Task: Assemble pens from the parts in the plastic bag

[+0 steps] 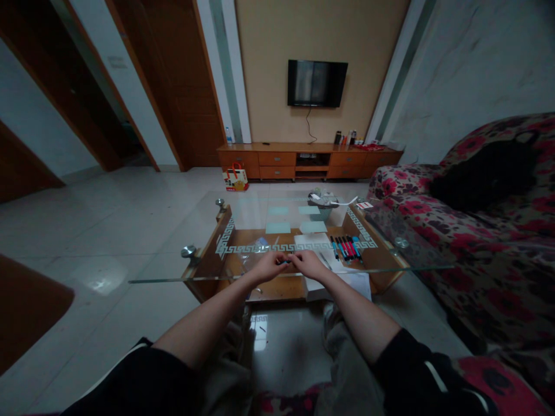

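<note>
My left hand (269, 266) and my right hand (309, 263) meet over the near edge of a glass coffee table (173, 271). Both have their fingers curled round a small blue pen-like item (286, 262) held between them. Just right of my right hand, several red, blue and black pens (346, 248) lie in a row on the glass. A white sheet of paper (313, 240) lies behind my right hand. A small clear plastic bag (261, 244) rests beyond my left hand.
A small basket with clutter (323, 202) sits at the table's far side. A floral sofa (485, 231) runs along the right. A wooden TV cabinet (307, 160) and a wall television (317, 83) stand ahead, a red bag (236, 177) on the tiled floor.
</note>
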Action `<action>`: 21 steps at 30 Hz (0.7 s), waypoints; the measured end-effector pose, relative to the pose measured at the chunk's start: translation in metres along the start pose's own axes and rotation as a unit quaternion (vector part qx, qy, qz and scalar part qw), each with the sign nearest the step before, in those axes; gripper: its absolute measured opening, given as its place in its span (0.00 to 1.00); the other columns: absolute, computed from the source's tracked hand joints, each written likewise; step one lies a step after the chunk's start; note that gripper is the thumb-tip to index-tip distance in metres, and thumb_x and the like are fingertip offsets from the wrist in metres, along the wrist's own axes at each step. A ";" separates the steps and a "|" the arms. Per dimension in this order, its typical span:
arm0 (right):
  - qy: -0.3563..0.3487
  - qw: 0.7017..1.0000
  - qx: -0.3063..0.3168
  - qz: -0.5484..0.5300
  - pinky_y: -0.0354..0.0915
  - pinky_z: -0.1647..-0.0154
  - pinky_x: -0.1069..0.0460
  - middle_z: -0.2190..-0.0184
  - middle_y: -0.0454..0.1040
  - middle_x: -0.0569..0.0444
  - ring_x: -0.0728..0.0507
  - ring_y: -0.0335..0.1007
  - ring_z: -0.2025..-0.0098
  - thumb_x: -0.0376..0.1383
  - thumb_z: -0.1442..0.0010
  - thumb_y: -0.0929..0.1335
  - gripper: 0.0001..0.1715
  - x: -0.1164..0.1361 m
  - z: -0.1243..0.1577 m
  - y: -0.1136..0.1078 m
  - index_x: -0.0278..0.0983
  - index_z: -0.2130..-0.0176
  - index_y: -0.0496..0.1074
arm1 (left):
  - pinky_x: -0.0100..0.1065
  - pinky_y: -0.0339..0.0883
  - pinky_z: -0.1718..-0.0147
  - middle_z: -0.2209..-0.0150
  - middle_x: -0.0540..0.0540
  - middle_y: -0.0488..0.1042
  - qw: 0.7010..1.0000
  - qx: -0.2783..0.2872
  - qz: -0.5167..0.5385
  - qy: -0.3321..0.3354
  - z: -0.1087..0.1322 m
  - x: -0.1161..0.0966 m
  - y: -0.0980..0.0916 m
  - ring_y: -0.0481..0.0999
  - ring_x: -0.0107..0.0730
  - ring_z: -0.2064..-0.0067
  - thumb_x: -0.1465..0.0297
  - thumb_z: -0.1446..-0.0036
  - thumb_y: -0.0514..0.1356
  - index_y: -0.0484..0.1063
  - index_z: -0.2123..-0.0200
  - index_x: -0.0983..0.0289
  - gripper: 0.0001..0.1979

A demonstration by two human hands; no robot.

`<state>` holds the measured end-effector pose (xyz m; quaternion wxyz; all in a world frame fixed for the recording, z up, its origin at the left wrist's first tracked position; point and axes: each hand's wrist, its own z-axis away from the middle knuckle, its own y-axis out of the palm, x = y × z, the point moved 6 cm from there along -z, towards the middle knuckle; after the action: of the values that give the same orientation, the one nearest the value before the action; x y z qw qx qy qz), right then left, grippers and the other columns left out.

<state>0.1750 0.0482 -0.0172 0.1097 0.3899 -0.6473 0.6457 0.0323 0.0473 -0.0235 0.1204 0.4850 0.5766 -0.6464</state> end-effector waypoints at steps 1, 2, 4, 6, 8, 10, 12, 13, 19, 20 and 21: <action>-0.002 1.000 0.001 -0.003 0.51 0.72 0.55 0.80 0.72 0.54 0.48 0.64 0.74 0.47 0.33 0.60 0.29 0.000 0.000 0.000 0.34 0.76 0.74 | 0.30 0.64 0.68 0.69 0.54 0.78 1.000 0.000 0.003 0.002 0.000 0.000 0.000 0.72 0.30 0.70 0.65 0.45 0.62 0.80 0.63 0.66 0.12; -0.004 1.000 0.002 -0.008 0.51 0.72 0.55 0.80 0.72 0.54 0.48 0.64 0.74 0.48 0.33 0.59 0.30 0.000 -0.001 0.000 0.34 0.77 0.73 | 0.29 0.64 0.68 0.70 0.54 0.78 1.000 -0.002 0.006 0.003 -0.001 -0.001 0.000 0.72 0.30 0.70 0.64 0.45 0.62 0.80 0.63 0.66 0.12; -0.002 1.000 0.003 -0.017 0.51 0.72 0.55 0.80 0.71 0.54 0.48 0.65 0.74 0.49 0.33 0.58 0.31 0.000 -0.001 0.000 0.35 0.77 0.73 | 0.29 0.64 0.68 0.71 0.53 0.78 1.000 -0.006 0.008 0.003 -0.001 -0.001 -0.001 0.71 0.29 0.71 0.63 0.44 0.62 0.80 0.64 0.67 0.13; 0.006 1.000 0.002 -0.020 0.51 0.72 0.55 0.80 0.71 0.55 0.48 0.65 0.74 0.49 0.33 0.59 0.30 -0.002 -0.001 0.000 0.35 0.76 0.74 | 0.29 0.63 0.69 0.72 0.53 0.77 1.000 -0.011 0.008 0.000 -0.001 -0.002 -0.002 0.71 0.29 0.71 0.62 0.45 0.62 0.79 0.65 0.67 0.13; 0.011 1.000 -0.008 -0.021 0.51 0.72 0.55 0.79 0.72 0.55 0.48 0.66 0.73 0.49 0.35 0.62 0.27 -0.003 -0.001 -0.002 0.34 0.75 0.75 | 0.29 0.63 0.69 0.72 0.53 0.77 1.000 -0.016 0.006 -0.003 0.000 -0.004 -0.004 0.71 0.29 0.71 0.62 0.46 0.63 0.79 0.66 0.67 0.13; 0.011 1.000 -0.017 -0.022 0.52 0.72 0.55 0.77 0.73 0.55 0.48 0.67 0.72 0.48 0.37 0.63 0.25 -0.003 -0.001 -0.004 0.34 0.73 0.76 | 0.29 0.62 0.70 0.72 0.53 0.77 1.000 -0.021 0.004 -0.005 0.001 -0.007 -0.006 0.70 0.29 0.71 0.62 0.47 0.63 0.79 0.66 0.67 0.13; 0.009 1.000 -0.017 -0.023 0.53 0.72 0.55 0.78 0.73 0.55 0.48 0.67 0.73 0.48 0.36 0.63 0.25 -0.002 0.000 -0.005 0.34 0.74 0.76 | 0.29 0.62 0.70 0.73 0.52 0.76 1.000 -0.021 0.003 -0.005 0.001 -0.010 -0.007 0.70 0.29 0.72 0.63 0.47 0.63 0.79 0.67 0.67 0.13; 0.008 1.000 -0.013 -0.024 0.53 0.72 0.55 0.80 0.72 0.56 0.48 0.67 0.74 0.48 0.36 0.62 0.26 -0.002 0.000 -0.006 0.34 0.75 0.75 | 0.29 0.62 0.70 0.74 0.52 0.75 1.000 -0.020 0.003 -0.005 0.002 -0.011 -0.008 0.69 0.29 0.72 0.63 0.47 0.63 0.80 0.67 0.67 0.13; 0.034 0.998 -0.011 -0.061 0.56 0.72 0.55 0.83 0.71 0.55 0.48 0.67 0.76 0.50 0.37 0.62 0.30 -0.004 -0.001 -0.009 0.34 0.79 0.74 | 0.28 0.60 0.72 0.75 0.51 0.75 1.000 -0.021 -0.001 -0.004 -0.002 -0.013 -0.009 0.70 0.29 0.73 0.64 0.47 0.63 0.80 0.68 0.67 0.12; 0.047 0.996 -0.016 -0.079 0.57 0.73 0.55 0.82 0.72 0.54 0.48 0.67 0.76 0.51 0.37 0.62 0.30 -0.006 -0.002 -0.010 0.34 0.78 0.74 | 0.28 0.60 0.72 0.74 0.52 0.76 1.000 -0.026 -0.001 -0.006 -0.003 -0.014 -0.009 0.70 0.29 0.72 0.64 0.47 0.62 0.80 0.68 0.67 0.12; 0.059 0.993 -0.025 -0.102 0.58 0.73 0.55 0.80 0.73 0.54 0.48 0.68 0.75 0.52 0.38 0.62 0.30 -0.008 -0.003 -0.010 0.34 0.76 0.75 | 0.28 0.61 0.71 0.74 0.52 0.76 0.999 -0.032 0.001 -0.008 -0.004 -0.015 -0.009 0.71 0.29 0.72 0.64 0.46 0.61 0.79 0.68 0.67 0.12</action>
<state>0.1856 0.0558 -0.0150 0.2228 0.4125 -0.6124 0.6365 0.0350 0.0476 -0.0058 0.1410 0.4767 0.5955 -0.6311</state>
